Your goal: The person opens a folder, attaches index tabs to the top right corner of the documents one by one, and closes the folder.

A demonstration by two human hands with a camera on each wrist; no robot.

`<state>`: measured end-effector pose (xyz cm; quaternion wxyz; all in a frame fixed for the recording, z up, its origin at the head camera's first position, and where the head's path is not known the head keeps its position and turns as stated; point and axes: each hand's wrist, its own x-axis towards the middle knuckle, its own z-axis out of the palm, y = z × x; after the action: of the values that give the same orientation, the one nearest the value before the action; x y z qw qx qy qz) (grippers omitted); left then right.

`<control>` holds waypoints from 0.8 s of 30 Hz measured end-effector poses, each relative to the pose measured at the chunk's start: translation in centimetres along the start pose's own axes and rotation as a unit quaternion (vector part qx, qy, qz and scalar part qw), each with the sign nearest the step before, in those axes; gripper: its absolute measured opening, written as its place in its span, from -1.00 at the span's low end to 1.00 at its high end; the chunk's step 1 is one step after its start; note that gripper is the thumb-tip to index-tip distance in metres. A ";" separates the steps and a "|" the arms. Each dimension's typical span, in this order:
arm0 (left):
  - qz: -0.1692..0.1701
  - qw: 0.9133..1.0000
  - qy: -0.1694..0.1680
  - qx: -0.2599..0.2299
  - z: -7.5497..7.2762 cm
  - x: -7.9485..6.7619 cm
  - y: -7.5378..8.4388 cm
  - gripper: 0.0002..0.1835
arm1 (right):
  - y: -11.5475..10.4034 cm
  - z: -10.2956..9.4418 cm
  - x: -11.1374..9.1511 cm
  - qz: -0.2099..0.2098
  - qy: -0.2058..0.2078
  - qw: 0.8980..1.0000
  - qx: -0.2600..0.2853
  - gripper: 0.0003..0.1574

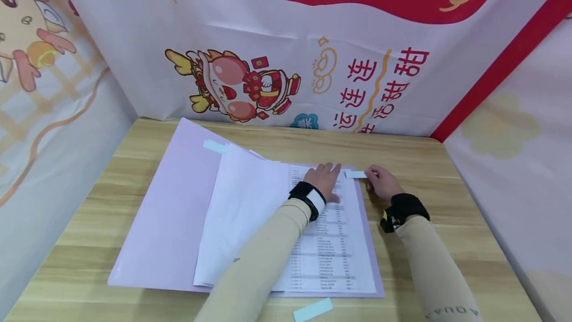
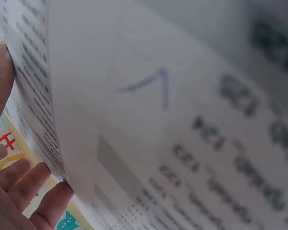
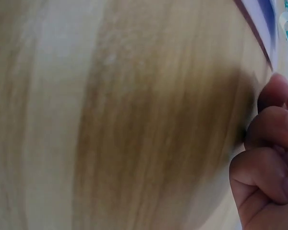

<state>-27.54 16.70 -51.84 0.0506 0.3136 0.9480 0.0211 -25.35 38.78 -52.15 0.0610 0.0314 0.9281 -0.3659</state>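
Note:
An open lilac folder (image 1: 165, 222) lies on the table, with a printed list page (image 1: 330, 257) on its right side and a blank white sheet (image 1: 250, 202) turned over to the left. My left hand (image 1: 322, 182) rests on the upper part of the list page, fingers spread. In the left wrist view, its fingers (image 2: 55, 203) touch the paper. At the page's upper right edge, my right hand (image 1: 384, 183) pinches the outer end of a pale blue sticky strip (image 1: 355, 174), whose other end lies over the paper. Curled fingers (image 3: 273, 127) show in the right wrist view; the strip is hidden there.
Another pale blue strip (image 1: 313, 309) lies on the wooden table (image 1: 424, 158) near the front edge. A similar blue tab (image 1: 215, 146) sticks out at the turned sheets' top left corner. Printed cloth (image 1: 277, 19) hangs behind the table and along its sides.

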 end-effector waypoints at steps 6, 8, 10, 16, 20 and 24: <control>0.033 0.998 -0.044 -0.033 -1.1 -0.3 0.6 0.09 | -0.5 -0.2 -0.3 0.018 0.003 1.000 -0.011 -0.65; 0.044 0.997 -0.057 -0.029 -1.9 -0.8 0.9 0.03 | -0.6 -0.2 -0.3 0.026 0.006 1.000 -0.014 -0.65; 0.050 0.996 -0.065 -0.021 -2.7 -1.3 1.2 -0.01 | -0.6 -0.2 -0.2 0.026 0.007 0.999 -0.018 -0.64; 0.056 0.996 -0.074 -0.006 -3.6 -1.8 1.7 -0.08 | -0.6 0.0 0.0 0.031 0.010 0.999 -0.031 -0.65; 0.063 0.994 -0.083 -0.004 -3.9 -1.9 1.7 -0.11 | -0.6 0.0 0.1 0.041 0.007 0.999 -0.035 -0.64; 0.062 0.993 -0.095 -0.002 -3.9 -1.8 1.7 -0.14 | -0.7 0.1 0.2 0.043 0.010 0.998 -0.037 -0.63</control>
<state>-25.47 16.96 -47.65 0.1399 0.3725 0.9174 -0.0044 -25.57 38.22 -51.79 0.0687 0.0722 0.9392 -0.3285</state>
